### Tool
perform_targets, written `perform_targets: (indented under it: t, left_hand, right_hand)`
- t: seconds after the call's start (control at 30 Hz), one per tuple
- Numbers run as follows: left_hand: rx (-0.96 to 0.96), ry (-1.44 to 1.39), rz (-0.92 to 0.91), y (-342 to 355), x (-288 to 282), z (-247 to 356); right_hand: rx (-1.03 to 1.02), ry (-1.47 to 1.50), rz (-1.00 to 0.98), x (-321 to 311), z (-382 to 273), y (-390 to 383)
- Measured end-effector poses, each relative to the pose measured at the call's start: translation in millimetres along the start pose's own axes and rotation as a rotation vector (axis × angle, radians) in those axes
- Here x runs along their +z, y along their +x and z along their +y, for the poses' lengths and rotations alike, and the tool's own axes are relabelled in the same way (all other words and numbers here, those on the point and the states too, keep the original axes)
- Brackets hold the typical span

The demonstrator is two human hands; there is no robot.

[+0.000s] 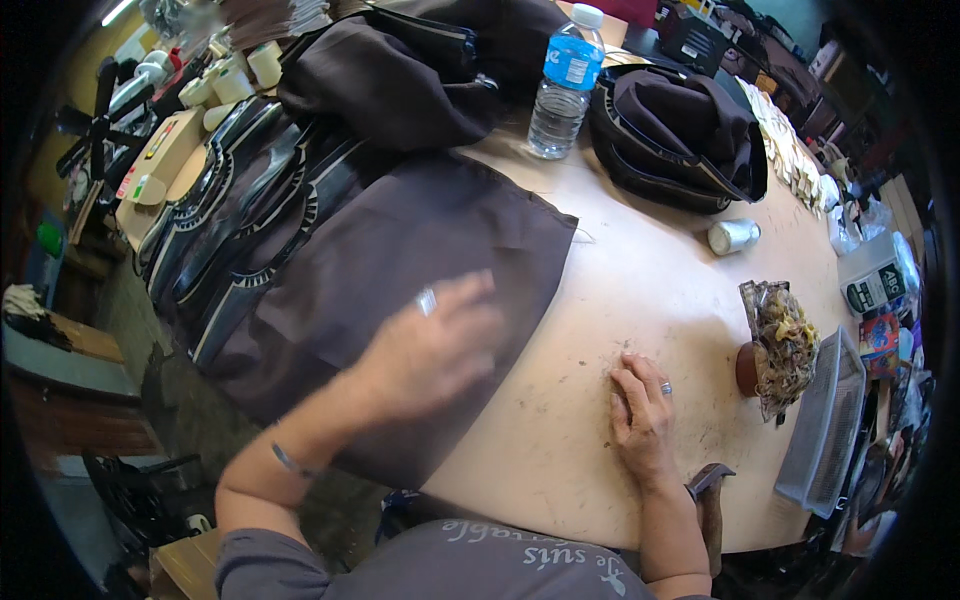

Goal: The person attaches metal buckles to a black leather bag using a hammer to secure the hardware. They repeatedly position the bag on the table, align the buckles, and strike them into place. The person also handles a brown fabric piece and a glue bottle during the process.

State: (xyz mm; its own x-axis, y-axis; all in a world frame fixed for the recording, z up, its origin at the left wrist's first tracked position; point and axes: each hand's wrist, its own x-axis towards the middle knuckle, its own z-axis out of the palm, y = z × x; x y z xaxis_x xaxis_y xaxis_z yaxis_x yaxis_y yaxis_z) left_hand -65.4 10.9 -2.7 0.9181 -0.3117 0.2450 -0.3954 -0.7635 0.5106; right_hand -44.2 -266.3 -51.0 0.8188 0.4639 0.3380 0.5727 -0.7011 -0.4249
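A large dark grey-brown cloth lies over the left side of the table, with glossy black curved pieces with pale notched edges along its far left side. Over this cloth is my left hand, blurred by motion, a ring on one finger. Whether it touches the cloth or grips anything is not clear. My right hand rests on the bare pale tabletop, its fingers loosely bent and nothing seen in them. Just beside the right forearm lies a hammer.
A water bottle stands at the back, between a heap of dark cloth and a black-rimmed bundle. To the right are a small whitish container, a clump of tangled fibres and a grey mesh basket.
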Motion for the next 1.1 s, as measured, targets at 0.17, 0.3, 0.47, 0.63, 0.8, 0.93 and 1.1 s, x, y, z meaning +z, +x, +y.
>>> perform_targets:
  t: [0.17, 0.3, 0.47, 0.63, 0.8, 0.93, 1.1]
  left_hand:
    - [0.069, 0.213, 0.454, 96, -49, -53]
    - [-0.098, 0.431, 0.689, 166, -66, -96]
    - [-0.388, 0.619, 0.560, 205, -60, -136]
    - [-0.363, 0.644, 0.615, 188, -2, -153]
    - [0.014, 1.440, 0.447, 176, 26, -332]
    - [-0.143, 0.850, 0.628, 198, 19, -304]
    - [-0.047, 0.661, 0.667, 194, 6, -305]
  right_hand:
    - [0.009, 0.046, 0.005, 1, -7, 6]
    - [-0.013, 0.063, 0.014, 6, -6, 7]
    - [-0.033, 0.025, -0.010, 3, -4, 9]
    - [-0.161, 0.016, 0.079, 23, 35, -2]
    - [-0.088, 0.049, 0.040, 26, 45, -8]
    - [-0.077, 0.021, 0.117, 17, 24, -10]
    - [-0.117, -0.051, 0.187, 16, 17, -7]
